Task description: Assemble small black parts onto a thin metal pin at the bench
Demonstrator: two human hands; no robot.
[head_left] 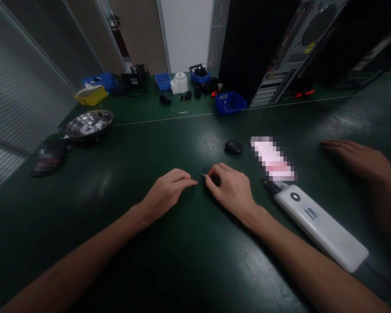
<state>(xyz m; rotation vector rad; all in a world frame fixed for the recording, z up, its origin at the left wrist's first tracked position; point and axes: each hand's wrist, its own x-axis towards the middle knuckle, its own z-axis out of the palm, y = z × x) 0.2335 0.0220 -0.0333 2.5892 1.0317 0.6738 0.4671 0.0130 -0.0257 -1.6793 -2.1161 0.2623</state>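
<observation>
My right hand [233,189] is closed in a pinch above the green table [171,269]. A small thin piece with a metallic look [201,174] sticks out from its thumb and fingertips toward the left. Facing it, my left hand [167,191] has thumb and fingers pressed together, the tips just short of that piece. Whether anything sits between those left fingertips is too small to make out. A black computer mouse [233,147] lies just beyond my right hand.
A white device marked 18 [322,226], with a cable, and a blurred-out phone-like object [272,157] lie right. Another person's hand [355,156] rests far right. Left stands a metal bowl [107,119]; behind are a blue bin [231,106], a yellow tray [91,98] and computer cases [257,52].
</observation>
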